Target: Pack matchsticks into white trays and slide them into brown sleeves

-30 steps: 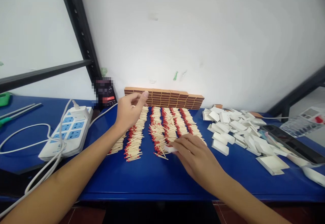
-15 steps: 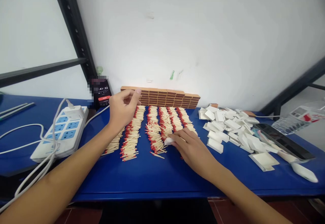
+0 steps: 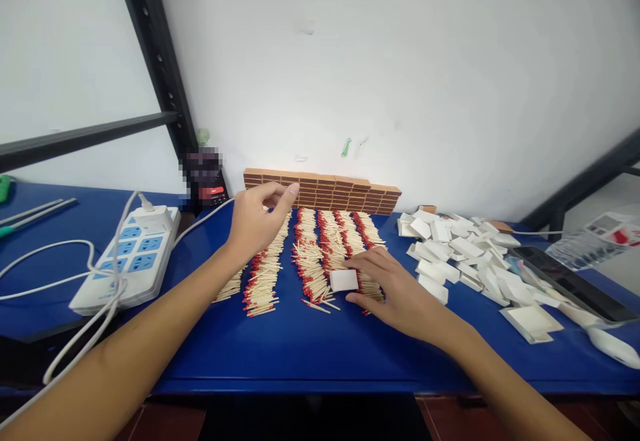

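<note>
My right hand (image 3: 400, 294) grips a small white matchbox tray (image 3: 344, 280) by its right end, fingers above and thumb below. Its pale side faces me, just over the near part of the rows of red-headed matches (image 3: 263, 271). My left hand (image 3: 263, 221) is raised over the far left part of these rows. Its fingers are curled in toward the thumb; what they hold, if anything, is hidden. Several loose matches (image 3: 320, 306) lie at the near end of a middle row.
Stacked brown matchboxes (image 3: 325, 191) line the wall. More white trays (image 3: 470, 248) are heaped on the right, beside a dark phone (image 3: 570, 281) and a plastic bottle (image 3: 595, 238). A power strip (image 3: 130, 261) with white cables lies left. Another phone (image 3: 213, 191) stands behind it.
The matchbox tray has turned so that more of its pale side shows, and my right thumb has come into view below it. My left hand remains over the matches, a little farther right in view.
</note>
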`<state>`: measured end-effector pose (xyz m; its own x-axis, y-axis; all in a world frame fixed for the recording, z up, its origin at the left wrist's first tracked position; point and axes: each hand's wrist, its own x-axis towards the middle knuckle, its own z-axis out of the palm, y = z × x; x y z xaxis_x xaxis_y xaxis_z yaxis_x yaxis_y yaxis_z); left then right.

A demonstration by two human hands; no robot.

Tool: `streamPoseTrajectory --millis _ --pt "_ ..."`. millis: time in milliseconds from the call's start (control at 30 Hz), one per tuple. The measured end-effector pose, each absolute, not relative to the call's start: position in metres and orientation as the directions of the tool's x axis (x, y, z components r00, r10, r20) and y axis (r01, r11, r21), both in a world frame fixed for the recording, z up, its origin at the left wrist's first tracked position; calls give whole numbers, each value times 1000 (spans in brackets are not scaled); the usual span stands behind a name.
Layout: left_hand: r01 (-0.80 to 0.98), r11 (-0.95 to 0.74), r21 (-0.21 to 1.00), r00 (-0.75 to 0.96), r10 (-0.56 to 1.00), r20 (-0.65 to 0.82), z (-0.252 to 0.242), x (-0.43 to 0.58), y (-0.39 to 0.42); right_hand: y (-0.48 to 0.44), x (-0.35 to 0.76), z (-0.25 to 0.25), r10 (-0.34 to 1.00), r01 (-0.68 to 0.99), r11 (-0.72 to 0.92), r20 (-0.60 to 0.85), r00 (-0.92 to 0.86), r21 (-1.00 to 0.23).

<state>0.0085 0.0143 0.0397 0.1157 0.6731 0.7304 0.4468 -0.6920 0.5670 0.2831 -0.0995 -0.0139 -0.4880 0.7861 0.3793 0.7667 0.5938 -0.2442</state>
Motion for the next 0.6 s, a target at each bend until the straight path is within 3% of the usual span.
streamPoseTrajectory --millis 267,600 --pt "453 -844 286 652 532 540 20 16 2 -91 275 -12 753 751 627 404 -519 -206" --pt "452 -846 282 735 532 420 11 24 -9 -88 277 -14 679 723 674 510 -528 -148"
